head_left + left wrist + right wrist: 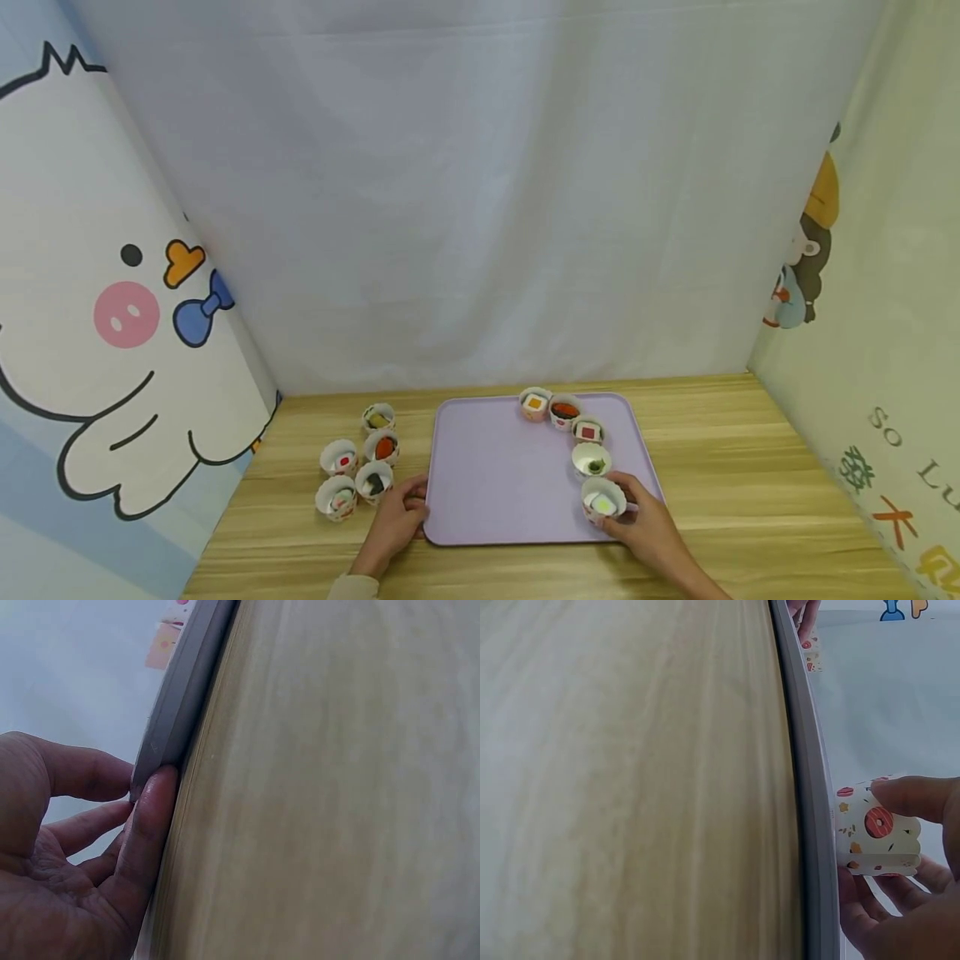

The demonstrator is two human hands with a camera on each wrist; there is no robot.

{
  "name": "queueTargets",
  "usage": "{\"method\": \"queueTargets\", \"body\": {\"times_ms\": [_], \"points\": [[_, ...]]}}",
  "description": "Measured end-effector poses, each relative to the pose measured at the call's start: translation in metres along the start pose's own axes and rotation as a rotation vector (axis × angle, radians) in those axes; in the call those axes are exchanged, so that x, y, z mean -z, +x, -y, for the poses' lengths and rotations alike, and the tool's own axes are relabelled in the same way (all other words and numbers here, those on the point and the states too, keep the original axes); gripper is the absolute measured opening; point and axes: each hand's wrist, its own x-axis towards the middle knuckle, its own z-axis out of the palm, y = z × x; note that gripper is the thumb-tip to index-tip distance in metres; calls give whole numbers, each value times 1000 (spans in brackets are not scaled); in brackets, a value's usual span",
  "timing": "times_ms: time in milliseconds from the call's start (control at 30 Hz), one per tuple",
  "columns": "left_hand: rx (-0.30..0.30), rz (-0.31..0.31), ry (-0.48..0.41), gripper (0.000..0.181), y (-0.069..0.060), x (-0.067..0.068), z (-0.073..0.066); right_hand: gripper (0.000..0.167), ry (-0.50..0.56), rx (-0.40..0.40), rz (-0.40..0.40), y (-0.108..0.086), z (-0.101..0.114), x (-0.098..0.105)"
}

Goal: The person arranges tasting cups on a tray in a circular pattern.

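My right hand (637,521) grips a paper baking cup (602,502) printed with doughnuts, thumb and fingers on its sides. In the right wrist view this cup (877,832) is close to the tray's rim (814,772). A white piece with a yellow-green top, like sushi, lies inside. It is at the lower right of the lilac tray (495,467), just below a cup with a green-topped piece (592,461). My left hand (400,517) holds the tray's left edge near the front corner, and the left wrist view shows its fingertips (156,791) at the grey rim (176,712).
Along the tray's back right, more cups curve in a line: orange-square (534,404), red-topped (565,412) and dark-red-square (588,432). Several filled cups (339,457) cluster on the wooden table (270,492) left of the tray. Cloth walls (487,208) enclose the table.
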Motion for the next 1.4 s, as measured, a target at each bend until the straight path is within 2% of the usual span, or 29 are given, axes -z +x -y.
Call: {"method": "queueTargets", "body": {"times_ms": [533, 967, 1400], "points": [[-7, 2, -6, 57, 1, 0, 0, 63, -32, -53, 18, 3, 0, -8], [-11, 7, -2, 56, 2, 0, 1, 61, 82, -70, -1, 5, -3, -13], [-7, 2, -2, 55, 0, 0, 1, 55, 81, -115, 5, 8, 0, -15]]}}
